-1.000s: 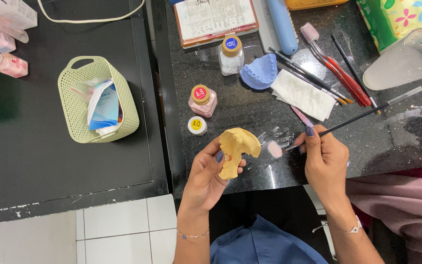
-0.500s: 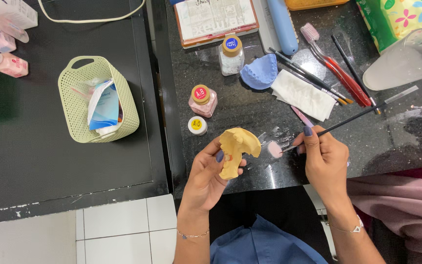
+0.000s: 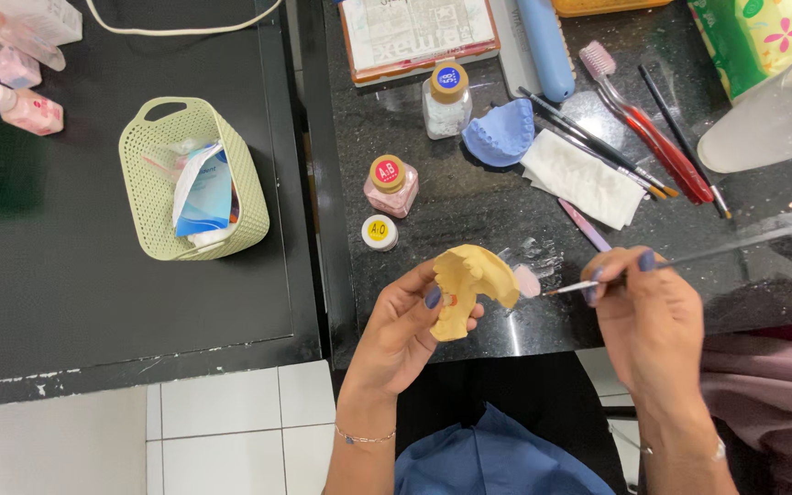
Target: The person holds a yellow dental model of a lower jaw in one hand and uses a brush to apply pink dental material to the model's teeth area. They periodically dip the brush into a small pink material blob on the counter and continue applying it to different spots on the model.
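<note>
Fine brush loading pink paste beside a yellow dental cast

Left hand [image 3: 396, 335] grips the cast [image 3: 466, 286]; right hand [image 3: 639, 307] pinches the brush [image 3: 689, 256]. Paste blob [image 3: 526, 280] could smear, or the cast slip from 1 hand.

Pale yellow dental cast [image 3: 467, 286] held tilted above counter edge, thin brush [image 3: 689, 257] tip beside it

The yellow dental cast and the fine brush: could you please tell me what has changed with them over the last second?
Very little. The right hand has eased the fine brush slightly, its tip staying at the pink dab beside the yellow dental cast. The left hand keeps its grip on the cast in the same spot. The small jars, blue tray and green basket have not moved.
</note>
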{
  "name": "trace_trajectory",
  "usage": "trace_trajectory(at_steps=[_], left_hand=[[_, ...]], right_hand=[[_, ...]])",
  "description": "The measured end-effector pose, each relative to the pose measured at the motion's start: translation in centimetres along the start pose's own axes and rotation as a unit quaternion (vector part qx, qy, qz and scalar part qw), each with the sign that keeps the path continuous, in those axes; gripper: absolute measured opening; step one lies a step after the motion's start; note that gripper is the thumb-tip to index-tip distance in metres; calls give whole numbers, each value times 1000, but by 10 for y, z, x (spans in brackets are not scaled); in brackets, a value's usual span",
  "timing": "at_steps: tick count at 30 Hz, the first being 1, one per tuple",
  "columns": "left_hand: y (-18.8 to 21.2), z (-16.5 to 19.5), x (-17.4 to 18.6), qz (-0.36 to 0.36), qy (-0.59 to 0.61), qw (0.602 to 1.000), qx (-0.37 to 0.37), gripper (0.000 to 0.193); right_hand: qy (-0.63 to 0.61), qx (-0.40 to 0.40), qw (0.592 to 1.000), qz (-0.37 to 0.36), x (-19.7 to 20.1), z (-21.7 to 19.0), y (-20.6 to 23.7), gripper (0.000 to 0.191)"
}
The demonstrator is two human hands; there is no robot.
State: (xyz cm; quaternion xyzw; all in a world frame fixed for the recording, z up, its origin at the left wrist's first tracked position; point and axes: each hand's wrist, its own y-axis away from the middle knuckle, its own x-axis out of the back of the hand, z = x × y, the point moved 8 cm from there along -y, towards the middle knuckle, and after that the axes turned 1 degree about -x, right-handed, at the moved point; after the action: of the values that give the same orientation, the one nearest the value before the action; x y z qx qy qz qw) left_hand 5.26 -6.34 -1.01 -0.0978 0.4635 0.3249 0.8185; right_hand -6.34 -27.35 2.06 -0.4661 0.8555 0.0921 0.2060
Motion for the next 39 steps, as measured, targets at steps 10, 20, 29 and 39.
trace_trajectory(at_steps=[10, 20, 29, 39], left_hand=[[2, -6, -13, -25, 11, 999, 43, 55], [9, -6, -22, -53, 7, 996, 73, 61], [13, -3, -23, -66, -13, 996, 54, 63], [12, -4, -23, -52, -1, 997, 50, 61]], right_hand=[[84, 50, 988, -123, -55, -49, 60, 11], [308, 84, 948, 11, -92, -53, 71, 15], [424, 146, 892, 46, -88, -42, 85, 19], [466, 124, 875, 41, -88, -40, 85, 24]])
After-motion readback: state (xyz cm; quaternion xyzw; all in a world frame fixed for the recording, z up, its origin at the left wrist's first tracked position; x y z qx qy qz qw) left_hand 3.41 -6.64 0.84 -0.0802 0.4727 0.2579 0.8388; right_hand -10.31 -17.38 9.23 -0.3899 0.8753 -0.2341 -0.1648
